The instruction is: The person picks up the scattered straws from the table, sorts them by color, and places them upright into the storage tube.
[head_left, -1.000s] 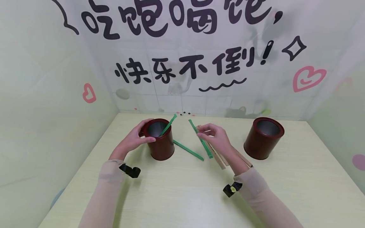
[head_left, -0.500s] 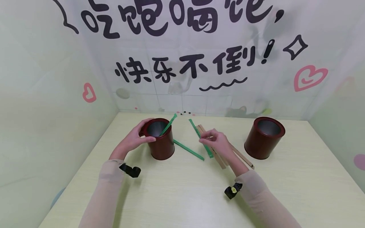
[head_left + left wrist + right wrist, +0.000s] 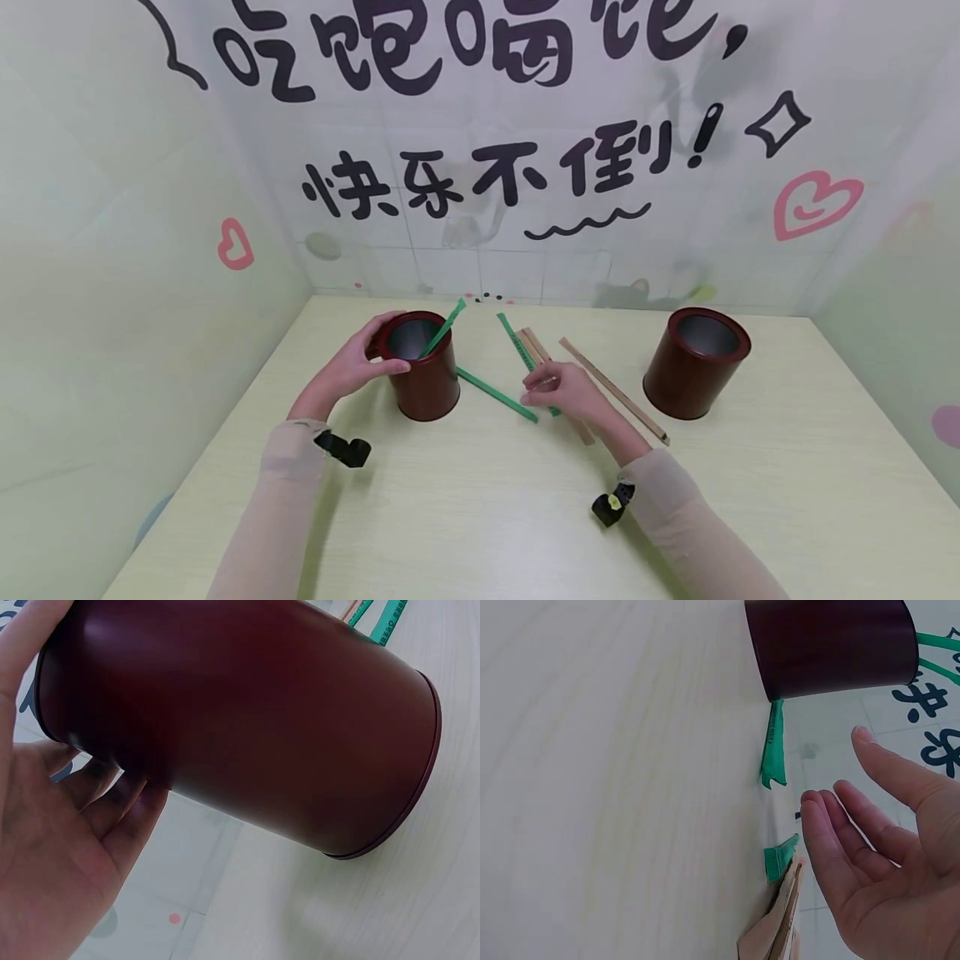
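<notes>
My left hand [image 3: 347, 365] grips the dark red can [image 3: 426, 387] by its upper part, thumb at the front of the rim. In the left wrist view the fingers [image 3: 124, 806] curl against its side. Slim green wrapped sticks [image 3: 939, 641] poke out of the can's mouth. My right hand [image 3: 572, 392], thumb and fingers apart and holding nothing, hovers over a green wrapped stick [image 3: 516, 337] and brown wrapped sticks [image 3: 534, 343], partly hiding them. Another green wrapped stick [image 3: 498, 395] lies between the can and this hand.
A second dark red can [image 3: 693, 375] stands at the right. Left of it, a brown wrapped stick [image 3: 622, 396] lies slanted on the pale table [image 3: 465, 517]. A printed white sheet [image 3: 465, 267] hangs behind the table.
My right hand has moved down and toward me over the sticks, uncovering the far ends of the brown ones. My left hand keeps its grip on the can.
</notes>
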